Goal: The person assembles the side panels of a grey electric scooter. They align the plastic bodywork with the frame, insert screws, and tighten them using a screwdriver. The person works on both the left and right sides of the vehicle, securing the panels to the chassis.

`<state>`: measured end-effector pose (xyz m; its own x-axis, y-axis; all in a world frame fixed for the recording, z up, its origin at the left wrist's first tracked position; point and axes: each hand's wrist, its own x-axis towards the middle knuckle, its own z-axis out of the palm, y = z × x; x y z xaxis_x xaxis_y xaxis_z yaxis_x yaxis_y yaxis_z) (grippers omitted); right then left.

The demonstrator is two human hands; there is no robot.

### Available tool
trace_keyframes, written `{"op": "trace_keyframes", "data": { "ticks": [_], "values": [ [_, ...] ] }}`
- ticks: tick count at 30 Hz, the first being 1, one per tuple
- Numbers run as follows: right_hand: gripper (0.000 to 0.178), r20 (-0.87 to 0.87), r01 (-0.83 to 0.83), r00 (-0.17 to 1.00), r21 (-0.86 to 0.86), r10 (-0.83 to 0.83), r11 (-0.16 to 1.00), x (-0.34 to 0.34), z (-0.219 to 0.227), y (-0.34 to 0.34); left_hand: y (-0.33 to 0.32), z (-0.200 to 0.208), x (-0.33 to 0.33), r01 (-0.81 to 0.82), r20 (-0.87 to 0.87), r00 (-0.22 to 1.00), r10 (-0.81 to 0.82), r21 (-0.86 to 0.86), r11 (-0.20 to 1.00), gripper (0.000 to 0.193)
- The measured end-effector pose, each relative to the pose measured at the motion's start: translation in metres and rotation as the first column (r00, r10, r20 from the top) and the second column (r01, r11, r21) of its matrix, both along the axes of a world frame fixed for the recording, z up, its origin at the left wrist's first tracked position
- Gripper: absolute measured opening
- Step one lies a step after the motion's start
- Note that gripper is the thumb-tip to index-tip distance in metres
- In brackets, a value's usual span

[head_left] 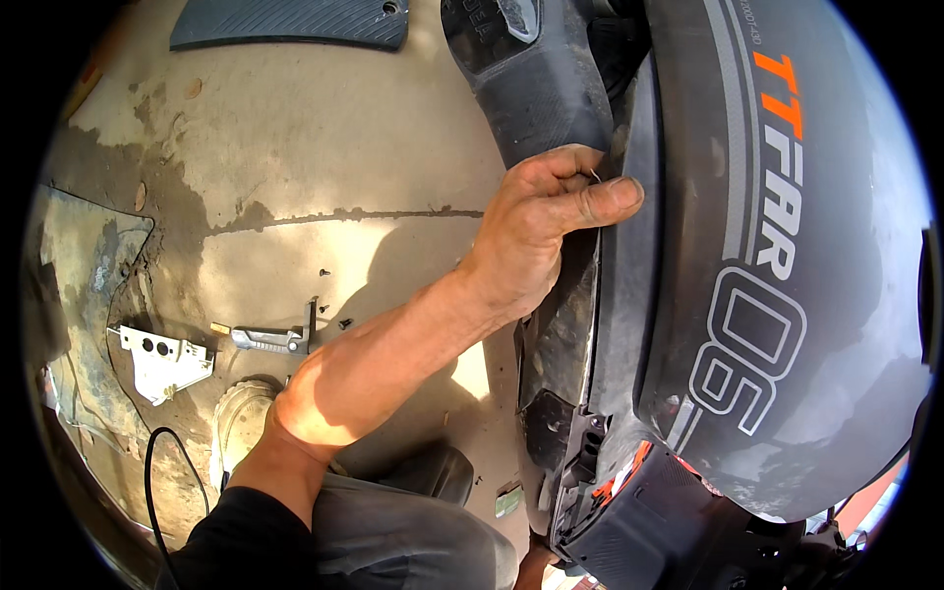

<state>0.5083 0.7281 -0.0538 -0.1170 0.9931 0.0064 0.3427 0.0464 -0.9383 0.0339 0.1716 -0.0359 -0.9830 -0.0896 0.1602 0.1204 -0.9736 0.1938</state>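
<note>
A scooter with a glossy dark grey body cover [826,324] takes up the right side. My left hand [536,221] is closed at the edge of its long dark trim panel [629,295], the thumb lying on top and the fingers curled in behind, partly hidden. Just beyond those fingers juts a black plastic part [541,98]. Low in the picture, a small piece of my right hand [536,565] shows beside the scooter's lower end; its fingers are hidden. Near the lower edge lies a black ribbed plastic part [654,526] of the scooter.
On the concrete floor at left are a grey folding tool [270,339], a white metal bracket [165,362] and several small black screws [345,323]. A ribbed dark mat [290,25] lies at the far edge. My shoe [239,423] and a black cable [152,482] are nearer.
</note>
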Motion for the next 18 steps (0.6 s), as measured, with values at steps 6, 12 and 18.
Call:
{"op": "trace_keyframes", "data": {
  "ticks": [6, 12, 18],
  "values": [
    [0.056, -0.012, 0.02, 1.0, 0.008, -0.02, 1.0, 0.018, 0.006, 0.01, 0.003, 0.017, -0.003, -0.078, 0.127, 0.987, 0.097, -0.152, 0.985, 0.042],
    [0.055, -0.052, 0.024, 0.998, 0.012, -0.023, 1.0, 0.035, 0.01, 0.027, 0.023, 0.031, -0.011, -0.286, 0.247, 0.863, 0.441, -0.48, 0.829, 0.062],
    [0.055, -0.1, 0.058, 0.993, 0.021, -0.056, 0.998, 0.046, 0.014, 0.039, 0.021, 0.041, -0.008, -0.187, 0.337, 0.893, 0.298, -0.325, 0.927, 0.035]
  ]
}}
